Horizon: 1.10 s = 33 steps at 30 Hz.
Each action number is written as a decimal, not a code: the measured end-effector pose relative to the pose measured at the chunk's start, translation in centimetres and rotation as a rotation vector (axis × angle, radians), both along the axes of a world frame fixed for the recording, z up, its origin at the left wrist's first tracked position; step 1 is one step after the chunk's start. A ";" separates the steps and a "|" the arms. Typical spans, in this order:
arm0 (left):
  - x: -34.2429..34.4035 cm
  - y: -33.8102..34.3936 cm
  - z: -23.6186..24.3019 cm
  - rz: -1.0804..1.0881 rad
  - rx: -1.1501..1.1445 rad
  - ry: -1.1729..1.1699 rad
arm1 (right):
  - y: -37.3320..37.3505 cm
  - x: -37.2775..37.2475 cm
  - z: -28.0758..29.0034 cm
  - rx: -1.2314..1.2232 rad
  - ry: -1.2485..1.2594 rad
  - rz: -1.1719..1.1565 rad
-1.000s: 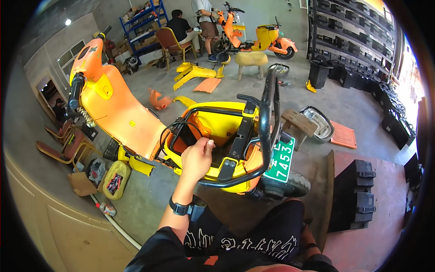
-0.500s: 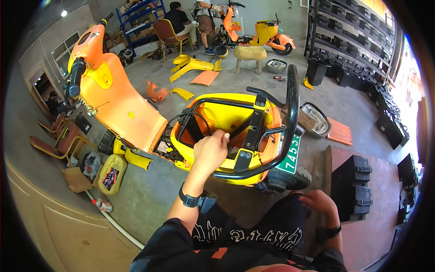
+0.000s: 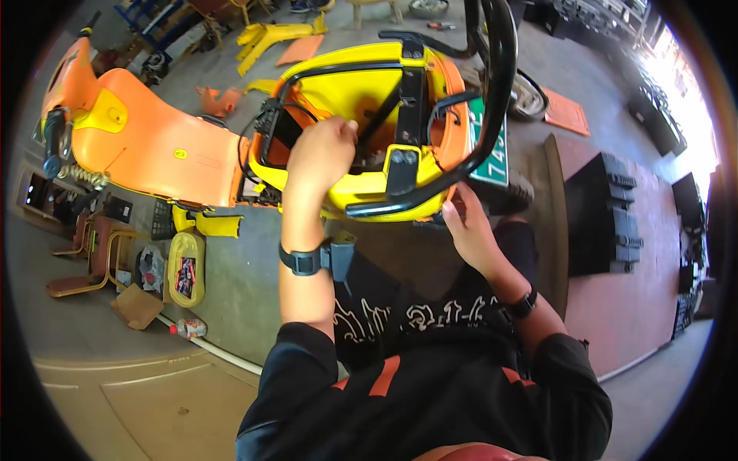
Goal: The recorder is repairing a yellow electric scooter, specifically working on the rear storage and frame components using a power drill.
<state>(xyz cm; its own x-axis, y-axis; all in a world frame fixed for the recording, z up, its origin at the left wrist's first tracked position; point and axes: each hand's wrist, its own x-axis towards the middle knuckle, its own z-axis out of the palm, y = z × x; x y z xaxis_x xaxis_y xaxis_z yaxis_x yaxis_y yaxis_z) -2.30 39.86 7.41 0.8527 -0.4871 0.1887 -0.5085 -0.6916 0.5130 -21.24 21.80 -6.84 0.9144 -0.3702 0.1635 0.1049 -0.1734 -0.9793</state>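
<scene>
A partly stripped orange and yellow scooter stands before me, its open yellow seat compartment framed by black tubing. Over the compartment's near left edge, my left hand is closed, thumb on top. Its fingertips point down into the opening, and what they hold, if anything, is hidden. A black crossbar spans the opening to the right of that hand. My right hand is raised at the scooter's lower rear panel, below the curved black rear rail. Its thumb and fingers are apart, with the fingertips beside the orange edge.
Behind the rail are a green number plate and the rear wheel. Black cases stand on a pinkish board at right. Yellow panels lie on the far floor. A yellow tub, a bottle and chairs are at left.
My right hand has risen from near my knee to the scooter's rear panel. My left hand stays at the compartment, closed. The view has tilted down and closer.
</scene>
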 end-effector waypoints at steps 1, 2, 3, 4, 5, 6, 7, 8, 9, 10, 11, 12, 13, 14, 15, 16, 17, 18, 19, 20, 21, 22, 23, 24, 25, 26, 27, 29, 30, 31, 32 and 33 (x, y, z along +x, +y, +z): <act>0.2 -0.1 0.1 -0.010 0.004 -0.003 | 0.3 0.3 -1.2 0.168 -0.009 0.015; 0.3 -0.1 0.0 -0.009 0.000 0.037 | 0.5 0.2 -1.9 0.195 0.003 0.008; 0.4 -0.2 0.0 -0.011 -0.005 0.071 | 0.5 0.3 -2.6 0.221 0.009 -0.003; 0.2 -0.3 0.1 -0.012 0.001 0.060 | 0.3 0.2 -3.4 0.147 -0.031 -0.038; 0.0 -0.4 0.5 -0.005 0.019 0.122 | 0.1 0.3 -3.9 0.073 -0.073 -0.071; -0.4 -0.4 0.5 -0.016 0.004 0.120 | 0.1 0.4 -3.9 0.071 -0.090 -0.121; -0.7 -0.4 0.6 -0.027 -0.010 0.116 | 0.0 0.8 -3.7 0.077 -0.094 -0.130; -1.0 -0.4 0.7 -0.026 -0.013 0.128 | -0.1 1.4 -3.4 0.258 -0.073 -0.112; -1.2 -0.4 0.6 -0.036 -0.006 0.124 | -0.2 1.7 -2.8 0.439 -0.054 -0.093; -1.3 -0.3 0.4 -0.030 -0.003 0.122 | -0.4 1.8 -2.5 0.499 0.053 -0.027; -1.3 -0.4 0.4 -0.025 0.002 0.121 | -0.4 1.9 -2.0 0.507 0.046 -0.036; -1.5 -0.4 0.6 -0.015 0.001 0.129 | -0.3 1.7 -1.6 0.575 0.043 0.029; -1.3 -0.4 0.3 -0.026 -0.012 0.124 | -0.3 1.7 -1.5 0.644 0.039 0.093; -1.3 -0.3 0.2 -0.031 -0.009 0.126 | -0.6 1.4 -1.7 0.627 0.026 0.116; -1.2 -0.4 0.3 -0.035 -0.008 0.127 | -0.6 1.3 -1.8 0.634 0.026 0.108; -0.9 -0.4 0.0 -0.037 -0.024 0.139 | -0.5 1.2 -2.1 0.574 -0.054 0.126; -0.8 -0.4 -0.3 -0.038 -0.040 0.152 | -0.4 1.1 -2.3 0.513 -0.132 0.145; -0.7 -0.4 -0.2 -0.029 -0.041 0.155 | -0.1 1.2 -2.5 0.543 -0.175 0.126; -0.3 -0.4 -0.5 -0.036 -0.056 0.151 | -0.1 1.1 -2.6 0.549 -0.174 0.117; -0.1 -0.3 -0.7 -0.048 -0.076 0.169 | -0.3 0.9 -2.6 0.585 -0.119 0.114; 0.0 -0.2 -0.9 -0.057 -0.095 0.191 | -0.3 0.6 -2.6 0.624 -0.059 0.113; 0.1 -0.1 -0.9 -0.071 -0.103 0.181 | -0.8 0.9 -3.2 0.720 -0.040 0.152; 0.4 -0.1 -0.8 -0.085 -0.113 0.172 | -1.2 0.9 -3.5 0.741 -0.041 0.177; 0.4 -0.3 -0.7 -0.078 -0.115 0.182 | -1.6 1.0 -3.2 0.699 0.013 0.157; 0.1 -0.4 -0.3 -0.074 -0.101 0.180 | -1.8 1.0 -3.2 0.655 0.066 0.140; 0.1 -0.5 -0.3 -0.073 -0.095 0.181 | -1.7 0.8 -3.5 0.653 0.083 0.144; 0.3 -0.4 -0.2 -0.076 -0.090 0.169 | -1.6 1.1 -3.7 0.669 0.063 0.132; 0.3 -0.2 -0.4 -0.057 -0.094 0.168 | -1.6 1.4 -3.7 0.679 0.042 0.128; 0.3 0.0 -0.5 -0.050 -0.089 0.166 | -1.2 1.2 -3.6 0.778 0.014 0.159; 0.4 0.1 -0.5 -0.050 -0.093 0.161 | -0.8 1.1 -3.6 0.878 -0.016 0.191; 0.4 0.3 -0.4 -0.052 -0.078 0.165 | -0.6 1.2 -3.5 0.873 -0.035 0.195; 0.3 0.1 -0.3 -0.055 -0.066 0.172 | -0.8 1.1 -3.8 0.868 -0.038 0.194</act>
